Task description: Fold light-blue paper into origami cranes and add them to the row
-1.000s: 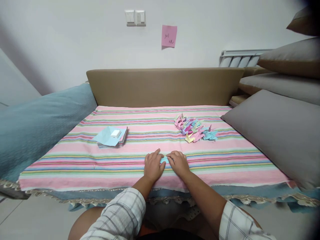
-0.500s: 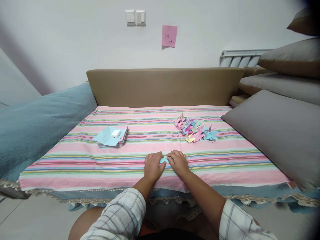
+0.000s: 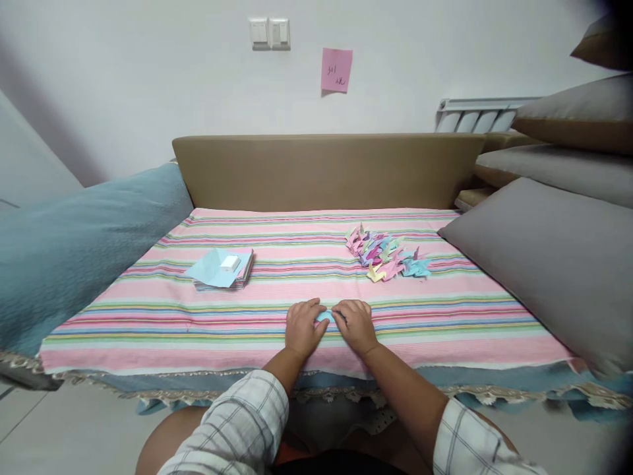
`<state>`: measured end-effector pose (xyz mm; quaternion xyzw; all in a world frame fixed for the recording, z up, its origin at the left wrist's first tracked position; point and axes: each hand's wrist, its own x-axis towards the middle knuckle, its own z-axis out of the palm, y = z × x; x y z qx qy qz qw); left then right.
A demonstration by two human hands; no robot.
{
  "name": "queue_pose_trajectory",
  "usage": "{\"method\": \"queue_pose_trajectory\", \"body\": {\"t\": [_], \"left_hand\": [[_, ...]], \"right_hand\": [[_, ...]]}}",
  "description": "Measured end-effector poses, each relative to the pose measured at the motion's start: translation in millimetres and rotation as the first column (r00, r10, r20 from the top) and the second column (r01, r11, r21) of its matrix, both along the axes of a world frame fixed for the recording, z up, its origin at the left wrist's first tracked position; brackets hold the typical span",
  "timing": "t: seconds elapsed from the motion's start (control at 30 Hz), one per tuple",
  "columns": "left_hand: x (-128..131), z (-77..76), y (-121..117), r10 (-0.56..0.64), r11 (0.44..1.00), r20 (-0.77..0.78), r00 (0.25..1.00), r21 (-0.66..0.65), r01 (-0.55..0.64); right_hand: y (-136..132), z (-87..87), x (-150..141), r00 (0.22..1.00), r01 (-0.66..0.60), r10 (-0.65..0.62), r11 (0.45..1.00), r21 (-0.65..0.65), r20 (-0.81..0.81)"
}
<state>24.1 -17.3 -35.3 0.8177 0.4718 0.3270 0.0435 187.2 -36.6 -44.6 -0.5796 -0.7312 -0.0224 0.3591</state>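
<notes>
A small piece of light blue paper (image 3: 325, 316) lies on the striped cloth (image 3: 277, 231), mostly covered by fingers. My left hand (image 3: 303, 324) is closed on its left side, thumb and fingertips pressing it. From the right, my right hand (image 3: 355, 323) holds the other side with bent fingers. How the paper is folded cannot be made out. Beyond my right hand sits a cluster of folded paper cranes (image 3: 388, 256) in pink, purple, yellow and blue. To the left is a stack of square paper sheets (image 3: 210, 269), with a small white block (image 3: 230, 263) on top.
A brown backrest (image 3: 326, 173) runs along the far side, against the wall. Grey cushions (image 3: 554, 257) crowd the right, and a blue-covered armrest (image 3: 99, 231) bounds the left. A pink note (image 3: 337, 70) hangs on the wall near light switches (image 3: 270, 33).
The view has shifted very slightly. Both hands stay on the light blue paper, with only tiny finger movement, the right hand's fingers a touch farther right.
</notes>
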Motion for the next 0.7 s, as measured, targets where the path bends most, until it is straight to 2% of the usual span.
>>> {"method": "queue_pose_trajectory", "body": {"t": [0.43,0.7], "left_hand": [[1.0,3.1,-0.9,-0.001,1.0,-0.009,1.0,-0.025,0.001],[1.4,3.4,-0.9,0.005,1.0,-0.007,1.0,-0.03,-0.005]], "right_hand": [[-1.5,-2.9,-3.9,0.996,0.066,-0.072,0.992,0.105,0.052],[-1.1,-3.5,-4.7,0.992,0.075,-0.083,0.993,0.088,0.091]]}}
